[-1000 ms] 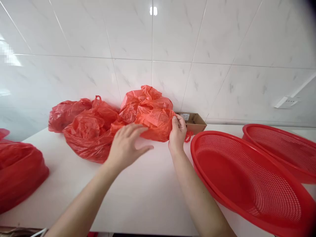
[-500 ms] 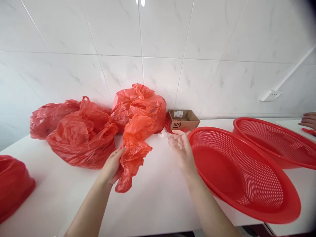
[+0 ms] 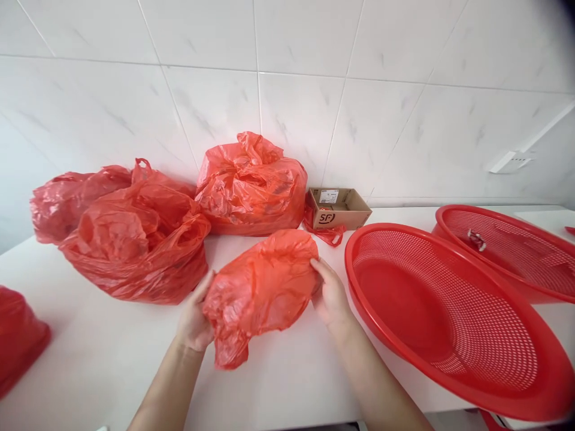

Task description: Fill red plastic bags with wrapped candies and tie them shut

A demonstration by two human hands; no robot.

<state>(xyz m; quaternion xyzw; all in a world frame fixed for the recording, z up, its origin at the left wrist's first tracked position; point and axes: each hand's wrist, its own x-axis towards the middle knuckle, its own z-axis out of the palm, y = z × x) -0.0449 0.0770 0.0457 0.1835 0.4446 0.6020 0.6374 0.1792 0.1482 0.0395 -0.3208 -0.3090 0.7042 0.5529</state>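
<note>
A thin, crumpled red plastic bag (image 3: 265, 287) is stretched between my two hands above the white table. My left hand (image 3: 196, 317) grips its gathered left end, where a loose tail hangs down. On the other side, my right hand (image 3: 330, 293) pinches the bag's right edge between thumb and fingers. Just behind stands a bulky, filled red plastic bag (image 3: 251, 194) against the tiled wall. Close to my right hand is the rim of a red mesh basket (image 3: 404, 281). What the held bag contains, if anything, cannot be made out.
More filled red bags (image 3: 135, 251) are bunched at the left, and a red bag (image 3: 20, 341) lies at the left edge. A small cardboard box (image 3: 341, 218) sits by the wall. A second red basket (image 3: 503, 245) at right holds a small white-and-red item (image 3: 476, 240).
My right hand, empty before, has taken the red bag's right edge, and the bag is now spread wider. A small white-and-red item shows in the far basket. The other person's hand has left view.
</note>
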